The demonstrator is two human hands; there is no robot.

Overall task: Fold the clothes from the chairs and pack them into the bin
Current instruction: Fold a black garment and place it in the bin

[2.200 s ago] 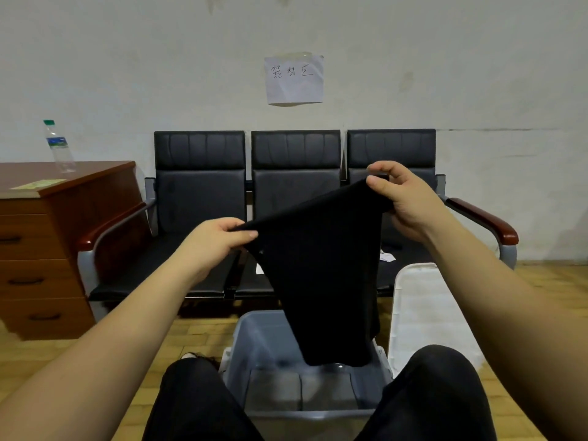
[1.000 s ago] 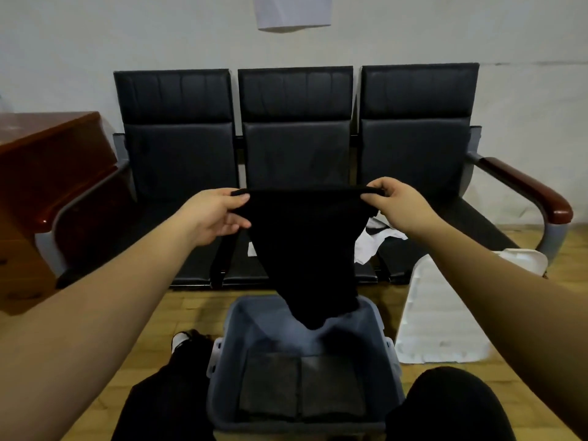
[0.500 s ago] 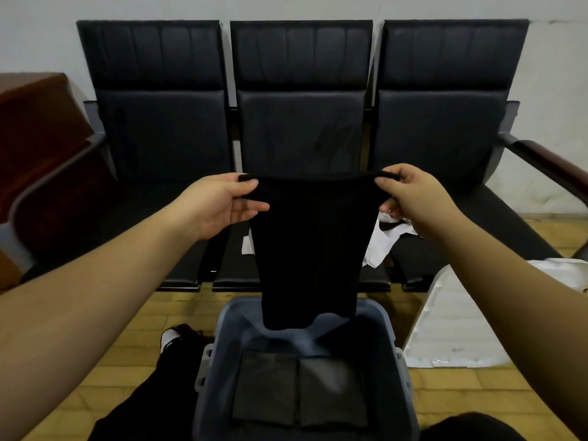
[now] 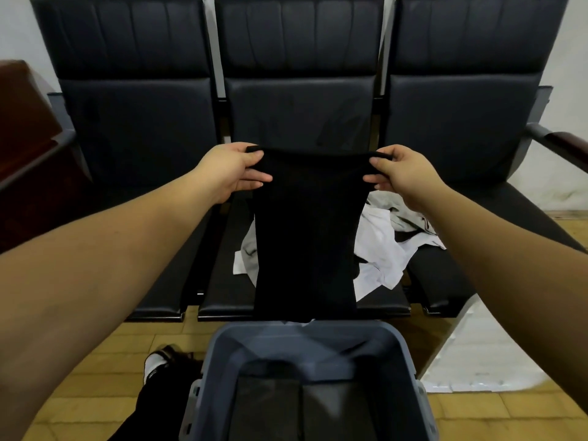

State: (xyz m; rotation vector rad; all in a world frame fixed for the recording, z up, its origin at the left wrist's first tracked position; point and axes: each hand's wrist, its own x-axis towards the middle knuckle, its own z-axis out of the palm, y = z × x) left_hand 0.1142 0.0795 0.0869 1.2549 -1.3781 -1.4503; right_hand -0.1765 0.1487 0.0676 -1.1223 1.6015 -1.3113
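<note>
A black garment (image 4: pixel 305 237) hangs in front of me, stretched level between both hands. My left hand (image 4: pixel 230 173) pinches its top left corner and my right hand (image 4: pixel 399 175) pinches its top right corner. Its lower edge hangs just beyond the far rim of the grey bin (image 4: pixel 305 332) on the floor. Folded dark clothes (image 4: pixel 302 409) lie flat on the bin's bottom. A heap of white and grey clothes (image 4: pixel 381 246) lies on the middle and right seats of the black chairs (image 4: pixel 140 128), partly hidden behind the garment.
A white bin lid (image 4: pixel 490 354) lies on the wooden floor right of the bin. A brown wooden cabinet (image 4: pixel 22 122) stands at the left. The chair row has a wooden armrest (image 4: pixel 569 148) at the right. My dark trouser leg and shoe (image 4: pixel 159 370) are left of the bin.
The view has tilted down and moved closer to the chairs. The garment went from slanted to level between my hands, and its lower edge rose from inside the bin to its far rim.
</note>
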